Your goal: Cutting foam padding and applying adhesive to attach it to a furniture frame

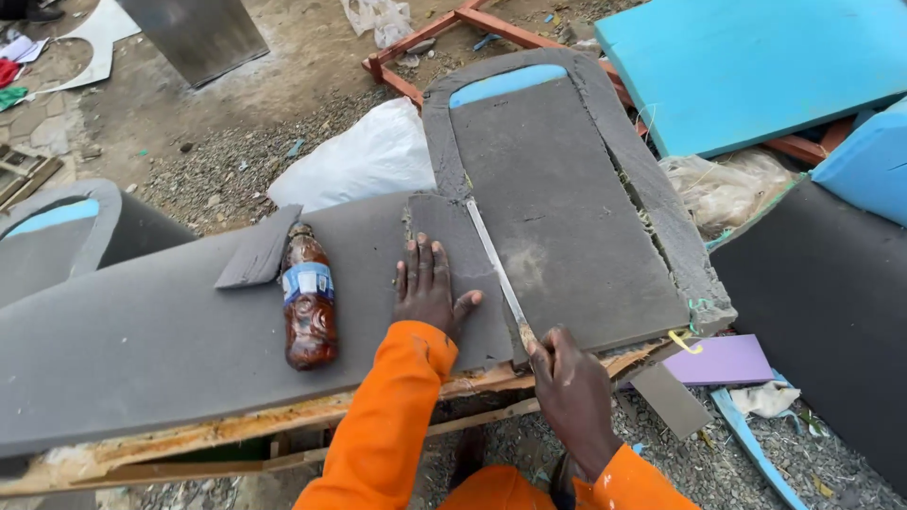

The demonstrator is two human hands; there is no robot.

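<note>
Grey foam sheet (189,321) lies over a rough wooden surface (236,439); the left hand (430,288) presses flat on it, fingers spread, seemingly to steady it, while the right hand (572,392) is closed round a long knife (496,269) laid along the seam. 1 brown bottle (308,302) rests nearby, gravel ground (217,161) all around.

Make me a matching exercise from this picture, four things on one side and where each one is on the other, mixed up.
Things:
1. left hand
2. right hand
3. brown bottle
4. blue foam slab

Places:
A. top right, beyond the work board
B. lying on its side on the grey foam sheet
C. gripping the knife handle
D. pressed flat on the grey foam beside the blade

Pairs: 1-D, 2-C, 3-B, 4-A
</note>
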